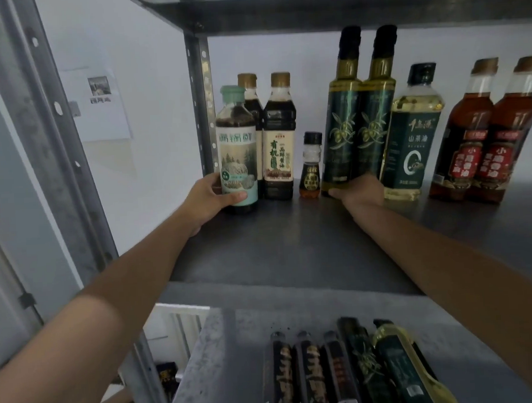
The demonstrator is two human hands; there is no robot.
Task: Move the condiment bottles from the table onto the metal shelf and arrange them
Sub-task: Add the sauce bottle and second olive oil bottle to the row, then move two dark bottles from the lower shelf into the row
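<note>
The metal shelf (291,246) is seen as dull grey sheet, matt and faintly mottled; its perforated upright (203,112) is speckled galvanised metal. A matt label is borne by the mint-capped bottle (237,153), a glossy dark-green surface by the left olive-oil bottle (339,129). Clear shiny plastic is shown by the yellow-oil bottle (412,132).

Paper sheet (100,117) with small photo on white wall (153,84).

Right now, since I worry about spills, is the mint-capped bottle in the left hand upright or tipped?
Upright. The mint-capped bottle stands base down on the shelf, cap on top, the left hand gripping its lower part.
</note>
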